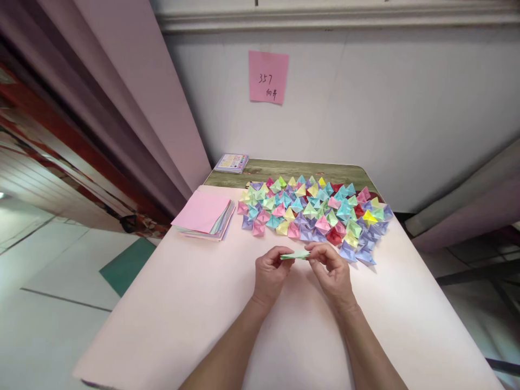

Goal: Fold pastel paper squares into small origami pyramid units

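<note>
A narrow folded strip of light green paper (295,254) is pinched between both my hands just above the pale pink table cover (182,303). My left hand (270,273) grips its left end with curled fingers. Its right end is held by the closed fingers of my right hand (331,271). Just beyond my hands lies a wide cluster of several small folded paper shapes (312,214) in pink, blue, green, yellow, purple and red.
A stack of square coloured sheets (205,216), pink on top, lies at the left of the table. A paper pack (231,162) sits at the far wooden edge by the wall. A pink note (268,77) hangs on the wall. Floor drops away left.
</note>
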